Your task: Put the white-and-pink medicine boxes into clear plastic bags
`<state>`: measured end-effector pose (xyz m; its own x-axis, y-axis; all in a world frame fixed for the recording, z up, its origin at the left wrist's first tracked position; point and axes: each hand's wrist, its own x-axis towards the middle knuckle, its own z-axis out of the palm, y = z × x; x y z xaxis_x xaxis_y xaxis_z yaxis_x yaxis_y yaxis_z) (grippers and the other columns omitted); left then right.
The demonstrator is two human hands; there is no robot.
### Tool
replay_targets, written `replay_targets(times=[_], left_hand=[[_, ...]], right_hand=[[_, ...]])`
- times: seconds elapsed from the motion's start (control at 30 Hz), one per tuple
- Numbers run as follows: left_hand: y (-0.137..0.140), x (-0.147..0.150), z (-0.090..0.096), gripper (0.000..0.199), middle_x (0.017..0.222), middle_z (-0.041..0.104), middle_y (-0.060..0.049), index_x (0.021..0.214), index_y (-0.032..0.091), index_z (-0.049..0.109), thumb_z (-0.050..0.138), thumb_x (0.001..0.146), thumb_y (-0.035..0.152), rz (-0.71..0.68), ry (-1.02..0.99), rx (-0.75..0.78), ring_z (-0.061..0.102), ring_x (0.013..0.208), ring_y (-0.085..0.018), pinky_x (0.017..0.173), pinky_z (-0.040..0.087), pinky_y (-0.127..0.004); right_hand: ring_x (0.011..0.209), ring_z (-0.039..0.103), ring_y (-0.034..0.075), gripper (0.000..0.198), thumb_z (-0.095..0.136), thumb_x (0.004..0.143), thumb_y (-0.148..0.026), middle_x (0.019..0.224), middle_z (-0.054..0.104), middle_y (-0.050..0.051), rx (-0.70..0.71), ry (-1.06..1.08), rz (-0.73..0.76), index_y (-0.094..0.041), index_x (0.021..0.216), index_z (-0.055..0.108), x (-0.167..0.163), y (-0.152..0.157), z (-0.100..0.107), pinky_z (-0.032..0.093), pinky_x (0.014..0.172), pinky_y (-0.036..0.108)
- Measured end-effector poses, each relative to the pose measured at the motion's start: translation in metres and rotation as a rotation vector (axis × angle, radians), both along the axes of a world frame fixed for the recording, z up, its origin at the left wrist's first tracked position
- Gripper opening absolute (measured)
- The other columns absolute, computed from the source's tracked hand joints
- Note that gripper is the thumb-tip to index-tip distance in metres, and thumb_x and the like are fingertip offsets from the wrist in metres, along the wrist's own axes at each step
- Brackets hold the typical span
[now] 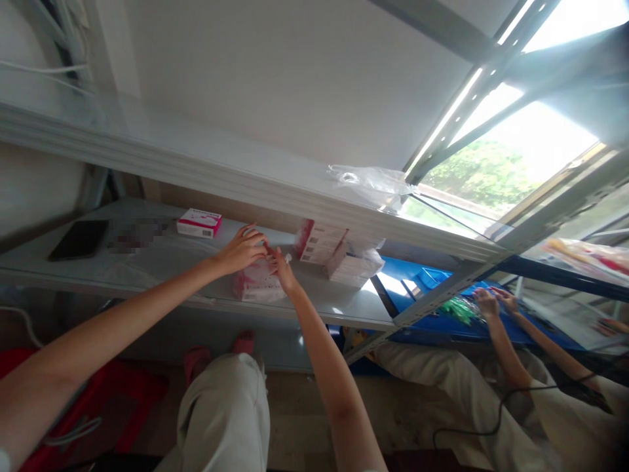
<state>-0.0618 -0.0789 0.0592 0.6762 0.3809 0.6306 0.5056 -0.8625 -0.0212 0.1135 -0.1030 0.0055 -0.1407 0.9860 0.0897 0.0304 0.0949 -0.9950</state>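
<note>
Here, a pink-and-white packet in clear plastic wrap (258, 283) lies near the front edge of the pale metal shelf (162, 259), about its middle. The left hand (243, 250) rests on top of the packet with bent fingers, and the right hand (281, 270) pinches its right end; the wrap seems not yet taken off. Just beside, toward the right, stand more wrapped boxes (339, 255). Further left lie a small pink-and-white box (199, 223) and a black phone (78, 239). At the far right, another person's hands (496, 301) work above a blue tray (422, 278).
</note>
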Motion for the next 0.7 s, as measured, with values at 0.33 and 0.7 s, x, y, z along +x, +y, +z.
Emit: replay_targets(times=[0.33, 0.7], left_hand=[[0.001, 0.01, -0.009, 0.03, 0.109, 0.063, -0.01, 0.108, 0.019, 0.06, 0.059, 0.086, 0.039, -0.074, -0.201, -0.291, 0.058, 0.104, -0.025, 0.104, 0.036, -0.046], [0.018, 0.024, -0.053, 0.03, 0.095, 0.074, -0.008, 0.09, 0.015, 0.072, 0.065, 0.077, 0.041, -0.237, -0.296, -1.02, 0.068, 0.086, -0.024, 0.08, 0.051, -0.032]], right_hand=[[0.056, 0.042, 0.013, 0.049, 0.04, 0.087, -0.06, 0.055, 0.043, -0.002, 0.206, -0.169, -0.095, -0.02, 0.063, 0.053, 0.007, 0.007, 0.001, 0.037, 0.055, 0.025], [0.06, 0.043, 0.013, 0.043, 0.049, 0.08, -0.057, 0.058, 0.045, -0.001, 0.283, -0.19, -0.033, -0.02, 0.059, 0.05, 0.021, 0.006, 0.004, 0.034, 0.06, 0.026]])
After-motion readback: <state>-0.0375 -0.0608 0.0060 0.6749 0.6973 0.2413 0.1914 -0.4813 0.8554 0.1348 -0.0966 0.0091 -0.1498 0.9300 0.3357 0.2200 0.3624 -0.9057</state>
